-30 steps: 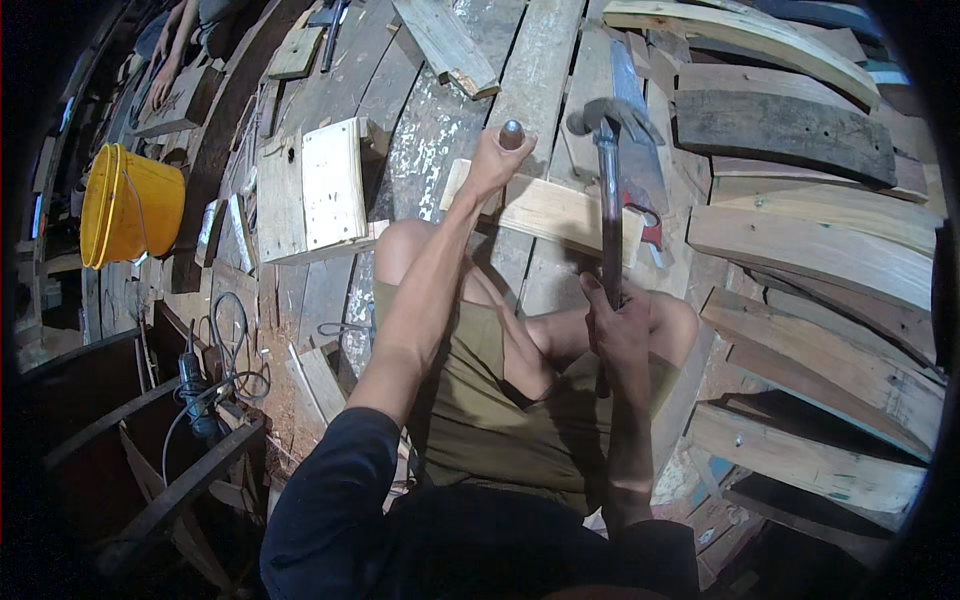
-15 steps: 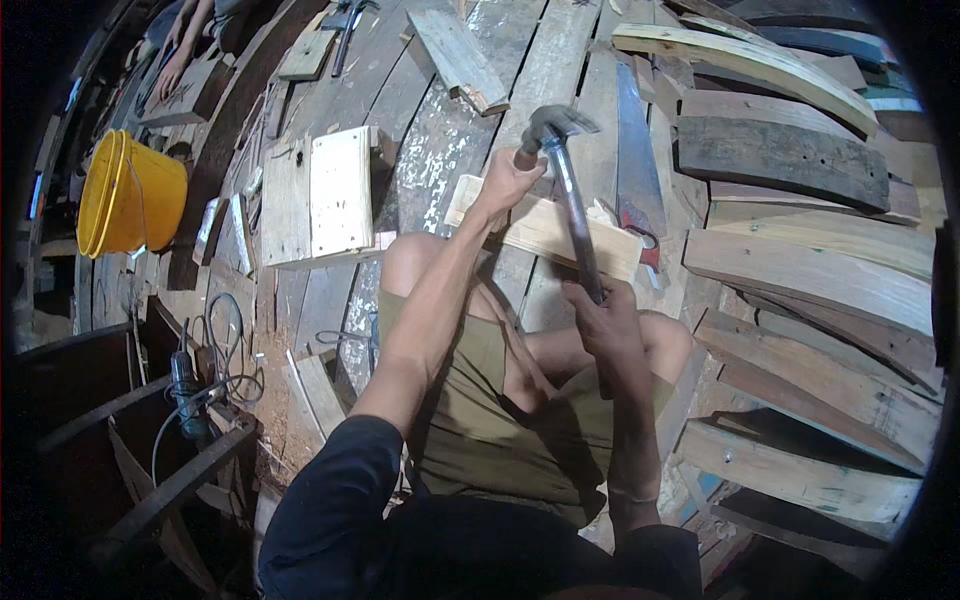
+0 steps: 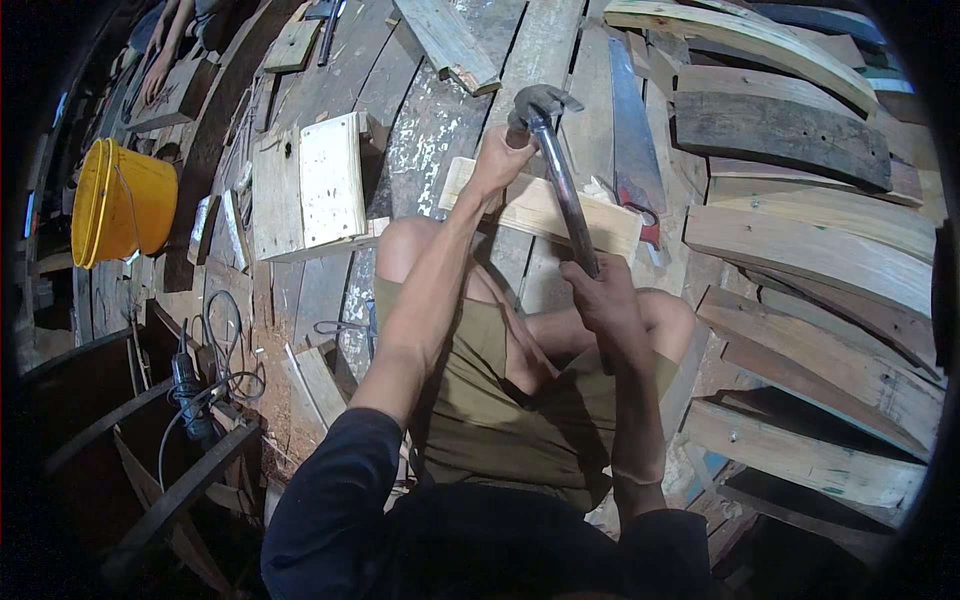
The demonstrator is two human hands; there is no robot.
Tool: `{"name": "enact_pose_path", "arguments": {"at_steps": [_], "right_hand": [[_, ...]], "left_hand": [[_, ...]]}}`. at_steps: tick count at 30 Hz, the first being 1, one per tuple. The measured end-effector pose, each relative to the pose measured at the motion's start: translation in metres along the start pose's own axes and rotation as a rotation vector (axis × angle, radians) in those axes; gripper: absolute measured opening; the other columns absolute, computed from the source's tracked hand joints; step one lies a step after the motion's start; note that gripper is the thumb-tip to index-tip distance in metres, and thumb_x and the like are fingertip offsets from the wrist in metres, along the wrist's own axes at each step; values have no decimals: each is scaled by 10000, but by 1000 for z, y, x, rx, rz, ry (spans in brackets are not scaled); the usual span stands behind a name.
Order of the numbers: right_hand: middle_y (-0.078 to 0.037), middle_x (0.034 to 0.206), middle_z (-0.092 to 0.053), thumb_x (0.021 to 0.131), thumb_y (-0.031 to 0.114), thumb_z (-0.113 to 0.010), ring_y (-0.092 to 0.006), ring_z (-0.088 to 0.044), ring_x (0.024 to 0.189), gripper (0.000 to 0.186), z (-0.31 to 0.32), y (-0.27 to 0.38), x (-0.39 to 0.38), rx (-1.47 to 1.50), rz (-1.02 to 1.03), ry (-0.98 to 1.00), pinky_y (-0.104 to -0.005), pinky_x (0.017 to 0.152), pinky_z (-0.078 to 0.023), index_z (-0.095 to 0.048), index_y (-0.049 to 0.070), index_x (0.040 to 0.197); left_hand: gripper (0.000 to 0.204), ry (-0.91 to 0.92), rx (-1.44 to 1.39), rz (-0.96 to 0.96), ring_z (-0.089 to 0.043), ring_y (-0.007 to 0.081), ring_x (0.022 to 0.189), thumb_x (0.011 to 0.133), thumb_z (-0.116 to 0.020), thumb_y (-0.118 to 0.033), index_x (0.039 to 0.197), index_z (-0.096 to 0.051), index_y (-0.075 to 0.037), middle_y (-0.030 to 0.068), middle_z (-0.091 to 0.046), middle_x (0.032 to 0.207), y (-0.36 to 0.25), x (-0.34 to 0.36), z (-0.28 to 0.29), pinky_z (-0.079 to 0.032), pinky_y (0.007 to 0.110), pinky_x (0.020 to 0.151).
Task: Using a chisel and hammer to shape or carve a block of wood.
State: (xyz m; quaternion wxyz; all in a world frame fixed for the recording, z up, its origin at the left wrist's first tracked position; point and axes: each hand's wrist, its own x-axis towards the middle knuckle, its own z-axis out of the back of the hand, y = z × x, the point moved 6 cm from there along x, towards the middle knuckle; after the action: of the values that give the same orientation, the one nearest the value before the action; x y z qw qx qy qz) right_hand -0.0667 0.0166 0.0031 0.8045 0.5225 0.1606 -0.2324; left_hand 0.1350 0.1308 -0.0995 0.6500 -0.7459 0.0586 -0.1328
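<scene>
Hammer occupies the centre of the frame, its shaft enclosed by the closed fingers of the right hand. Its head adjoins the top of a tool handle; whether the two touch cannot be told. The left hand is wrapped round that handle, over a pale board. A handsaw lies at upper right.

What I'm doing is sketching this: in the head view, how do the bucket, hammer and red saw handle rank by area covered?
Yellow bucket
Hammer
Red saw handle
Nearness to the camera may enlarge the hammer.
</scene>
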Motion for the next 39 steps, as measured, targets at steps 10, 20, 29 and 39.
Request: {"name": "enact_pose_path", "arguments": {"at_steps": [10,20,29,39], "right_hand": [[63,494,-425,872,143,-603,-16,-325,363,153,17,67,-43,237,154,-66,-209,333,-216,-575,26,778],[-5,517,-446,814,190,-591,-112,-412,499,265,-5,-18,6,57,21,34,-334,473,-351,-545,-38,686],[50,528,-414,838,177,-639,-64,-398,398,205,14,-39,-34,369,-147,-48,-223,352,-276,-484,104,725],[18,531,-443,825,165,-648,-90,-412,379,220,25,-5,-60,432,-193,-118,-246,342,-310,-468,83,730]], "left_hand": [[277,-23,109,33,-404,44,550,816,-679,-135,614,-505,-57,-50,-481,590,-12,-6,9,-338,255,487],[239,-48,92,-44,-394,46,550,833,-650,-153,652,-550,-33,-57,-463,580,-7,1,15,-324,264,466],[180,-50,63,59,-422,41,620,827,-642,-128,707,-550,-31,-52,-493,650,-18,-1,2,-369,243,535],[285,-108,145,-139,-389,79,563,792,-666,-145,624,-479,-10,-20,-428,572,-12,-7,16,-339,297,498]]}}
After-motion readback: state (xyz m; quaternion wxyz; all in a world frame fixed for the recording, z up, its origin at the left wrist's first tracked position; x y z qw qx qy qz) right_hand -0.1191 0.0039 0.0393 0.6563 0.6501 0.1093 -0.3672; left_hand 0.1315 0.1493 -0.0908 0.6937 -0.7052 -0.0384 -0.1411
